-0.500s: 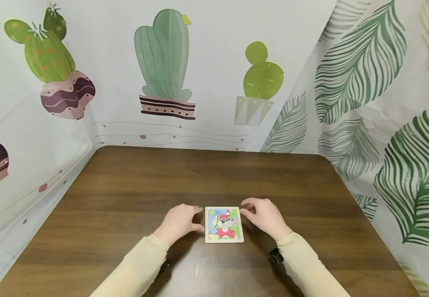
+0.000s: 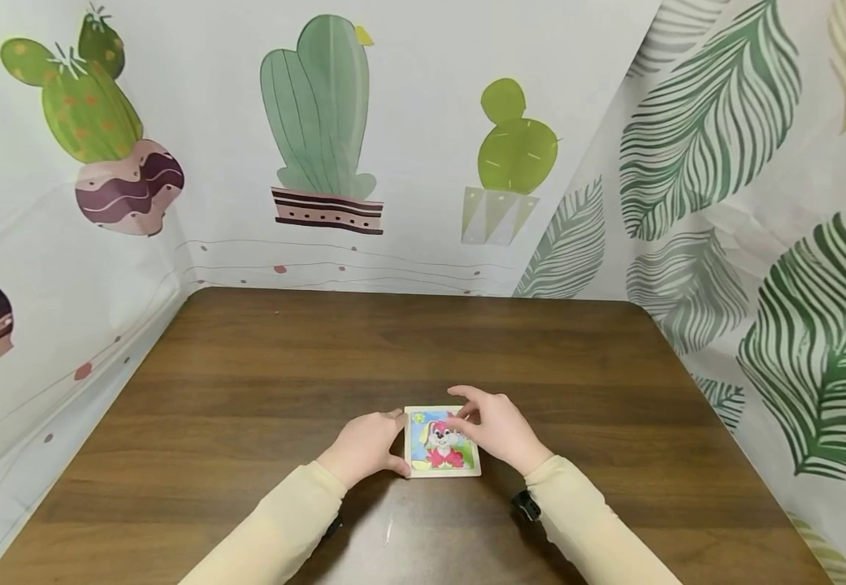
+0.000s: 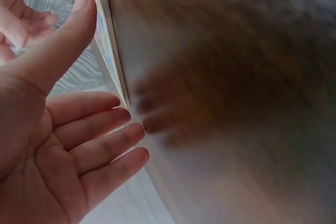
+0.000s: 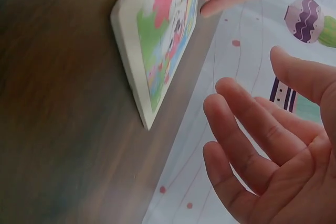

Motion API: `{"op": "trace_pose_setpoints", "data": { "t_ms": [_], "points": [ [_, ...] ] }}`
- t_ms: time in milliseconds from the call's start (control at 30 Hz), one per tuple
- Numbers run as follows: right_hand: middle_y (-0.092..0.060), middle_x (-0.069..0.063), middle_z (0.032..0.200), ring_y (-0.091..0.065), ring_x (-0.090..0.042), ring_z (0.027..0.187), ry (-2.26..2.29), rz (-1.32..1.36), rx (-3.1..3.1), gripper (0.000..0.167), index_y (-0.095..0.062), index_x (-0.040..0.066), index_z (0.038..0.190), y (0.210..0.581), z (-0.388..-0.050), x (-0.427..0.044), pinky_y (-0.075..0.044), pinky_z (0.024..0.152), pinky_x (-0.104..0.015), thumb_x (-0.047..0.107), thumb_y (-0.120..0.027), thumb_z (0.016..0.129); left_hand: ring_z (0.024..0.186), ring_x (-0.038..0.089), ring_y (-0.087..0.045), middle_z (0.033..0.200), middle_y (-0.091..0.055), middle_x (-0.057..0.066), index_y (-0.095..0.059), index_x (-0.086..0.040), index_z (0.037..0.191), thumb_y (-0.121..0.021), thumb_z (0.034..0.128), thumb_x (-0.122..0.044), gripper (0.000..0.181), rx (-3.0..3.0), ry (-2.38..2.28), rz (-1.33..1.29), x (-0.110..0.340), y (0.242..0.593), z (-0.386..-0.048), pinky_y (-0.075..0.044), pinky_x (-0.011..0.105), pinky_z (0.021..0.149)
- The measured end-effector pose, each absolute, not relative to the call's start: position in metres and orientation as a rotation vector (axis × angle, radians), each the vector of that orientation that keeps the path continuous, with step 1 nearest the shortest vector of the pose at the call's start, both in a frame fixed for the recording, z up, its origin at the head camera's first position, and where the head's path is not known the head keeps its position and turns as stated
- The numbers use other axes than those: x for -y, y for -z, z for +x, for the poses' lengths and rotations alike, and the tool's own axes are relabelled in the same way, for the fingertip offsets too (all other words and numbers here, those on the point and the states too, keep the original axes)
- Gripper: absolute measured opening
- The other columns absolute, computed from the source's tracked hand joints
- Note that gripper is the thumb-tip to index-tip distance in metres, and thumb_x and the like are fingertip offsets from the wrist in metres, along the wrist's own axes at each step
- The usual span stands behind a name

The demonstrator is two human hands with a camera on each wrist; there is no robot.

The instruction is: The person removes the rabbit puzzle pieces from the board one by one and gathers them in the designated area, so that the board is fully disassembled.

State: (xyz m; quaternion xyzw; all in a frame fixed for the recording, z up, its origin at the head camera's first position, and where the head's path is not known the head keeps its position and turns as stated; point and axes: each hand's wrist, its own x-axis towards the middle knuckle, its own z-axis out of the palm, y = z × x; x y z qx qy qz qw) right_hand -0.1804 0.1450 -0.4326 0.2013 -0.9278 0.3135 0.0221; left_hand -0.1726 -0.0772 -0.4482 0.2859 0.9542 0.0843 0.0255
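Observation:
A small square picture puzzle (image 2: pixel 443 461) in a pale wooden frame lies flat on the table, showing a pink and white cartoon rabbit. At its left edge is my left hand (image 2: pixel 362 447), thumb by the lower left corner and fingers by the upper left; in the left wrist view the fingers (image 3: pixel 100 148) look straight. Over the puzzle's upper right part hovers my right hand (image 2: pixel 505 429), hiding some of the picture. The right wrist view has its loosely bent fingers (image 4: pixel 236 129) apart from the board, with nothing between them.
The brown wooden table (image 2: pixel 305 341) reaches back to a wall cloth (image 2: pixel 423 146) printed with cacti and leaves. Cloth also borders the table's left and right sides. A dark band (image 2: pixel 526 505) sits at the right wrist.
My right hand has moved left, from beside the puzzle to above its right part. The left hand has shifted slightly right, up to the puzzle's left edge. The puzzle stays put.

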Motion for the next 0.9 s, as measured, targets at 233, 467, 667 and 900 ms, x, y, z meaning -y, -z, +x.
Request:
{"op": "trace_pose_setpoints", "data": {
  "t_ms": [233, 467, 667, 900],
  "points": [
    [-0.070, 0.002, 0.081, -0.061, -0.010, 0.071, -0.971, 0.696, 2.882, 0.037, -0.067, 0.005, 0.112, 0.435, -0.183, -0.134, -0.047, 0.062, -0.024, 0.022, -0.076, 0.080, 0.101, 0.028, -0.066, 0.123, -0.063, 0.015, -0.061, -0.001, 0.123, -0.082, 0.0612, -0.048, 0.081, -2.977, -0.183, 0.909, 0.074, 0.450, -0.170, -0.053, 0.036, 0.078],
    [-0.069, 0.000, 0.084, -0.060, -0.010, 0.073, -0.865, 0.733, 2.959, 0.026, -0.072, 0.005, 0.101, 0.439, -0.192, -0.125, -0.049, 0.065, -0.026, 0.020, -0.076, 0.081, 0.098, 0.028, -0.066, 0.122, -0.063, 0.016, -0.062, 0.001, 0.121, -0.083, 0.0610, -0.047, 0.080, -2.990, -0.202, 0.903, 0.074, 0.449, -0.169, -0.053, 0.036, 0.078],
    [-0.071, -0.007, 0.090, -0.065, -0.015, 0.076, -0.750, 0.806, 2.979, 0.021, -0.074, 0.004, 0.095, 0.439, -0.200, -0.110, -0.052, 0.068, -0.029, 0.019, -0.074, 0.081, 0.099, 0.029, -0.066, 0.122, -0.063, 0.015, -0.062, 0.001, 0.121, -0.082, 0.0615, -0.048, 0.080, -2.984, -0.189, 0.919, 0.075, 0.450, -0.169, -0.053, 0.037, 0.078],
    [-0.070, -0.004, 0.092, -0.063, -0.017, 0.083, -0.681, 0.992, 2.996, 0.015, -0.074, 0.007, 0.093, 0.445, -0.210, -0.097, -0.051, 0.075, -0.029, 0.015, -0.075, 0.080, 0.099, 0.028, -0.066, 0.123, -0.064, 0.012, -0.062, -0.005, 0.121, -0.081, 0.0613, -0.050, 0.078, -2.987, -0.166, 0.930, 0.075, 0.450, -0.170, -0.053, 0.037, 0.078]
  ]
}}
